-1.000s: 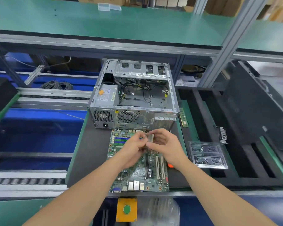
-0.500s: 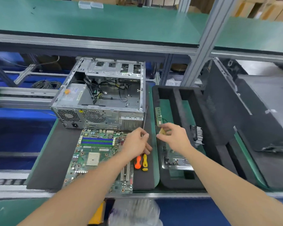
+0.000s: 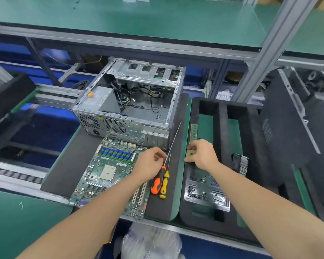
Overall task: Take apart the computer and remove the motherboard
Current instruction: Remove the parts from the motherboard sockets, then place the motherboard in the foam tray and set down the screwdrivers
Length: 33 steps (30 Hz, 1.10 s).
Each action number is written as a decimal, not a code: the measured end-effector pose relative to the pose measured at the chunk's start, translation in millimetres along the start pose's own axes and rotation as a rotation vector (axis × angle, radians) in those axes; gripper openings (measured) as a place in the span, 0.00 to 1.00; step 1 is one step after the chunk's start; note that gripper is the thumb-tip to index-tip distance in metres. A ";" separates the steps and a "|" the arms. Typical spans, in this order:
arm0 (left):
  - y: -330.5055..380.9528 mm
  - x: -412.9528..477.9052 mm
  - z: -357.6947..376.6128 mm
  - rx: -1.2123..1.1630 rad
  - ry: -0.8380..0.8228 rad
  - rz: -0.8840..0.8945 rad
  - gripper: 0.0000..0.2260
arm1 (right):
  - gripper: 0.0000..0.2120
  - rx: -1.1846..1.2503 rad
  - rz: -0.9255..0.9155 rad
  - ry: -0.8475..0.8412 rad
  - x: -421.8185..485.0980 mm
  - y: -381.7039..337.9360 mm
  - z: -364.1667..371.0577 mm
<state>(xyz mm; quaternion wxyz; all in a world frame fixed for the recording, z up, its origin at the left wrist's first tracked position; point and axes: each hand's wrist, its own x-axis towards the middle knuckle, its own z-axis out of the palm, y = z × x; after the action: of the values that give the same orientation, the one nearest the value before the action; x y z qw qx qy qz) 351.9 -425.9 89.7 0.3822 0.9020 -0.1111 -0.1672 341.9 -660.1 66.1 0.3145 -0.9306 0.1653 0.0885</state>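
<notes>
Right hand (image 3: 201, 155) is pinching a gold chip (image 3: 191, 152) over the foam tray (image 3: 221, 116); left hand (image 3: 150, 164) is hovering loosely curled, empty, over the motherboard (image 3: 108, 171).

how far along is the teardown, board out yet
Done: the motherboard lies on the mat in front of the open case, its socket bare. In hand: the right hand pinches a small chip over the foam tray, near a memory stick. Still to do: setting the chip down.
</notes>
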 end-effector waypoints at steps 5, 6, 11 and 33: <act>-6.4 -1.5 -2.6 -0.007 0.015 -0.036 0.11 | 0.22 0.050 -0.031 -0.025 -2.2 8.2 -0.6; -7.1 -2.1 -3.2 -0.018 0.020 -0.042 0.11 | 0.22 0.054 -0.032 -0.029 -3.0 8.7 -1.0; -18.1 -5.6 -16.3 -0.024 0.058 -0.054 0.06 | 0.23 0.027 -0.083 0.047 -9.6 3.8 -6.0; -165.2 -45.6 -138.7 0.049 0.168 -0.101 0.19 | 0.28 -0.255 -0.440 -0.246 -148.4 -186.1 139.7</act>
<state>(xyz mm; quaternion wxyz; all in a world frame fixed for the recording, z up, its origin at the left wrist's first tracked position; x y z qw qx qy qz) 375.7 -207.6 70.0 0.3591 0.9264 -0.0371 -0.1074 263.1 -397.8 99.6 0.2243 -0.9583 -0.0926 0.1507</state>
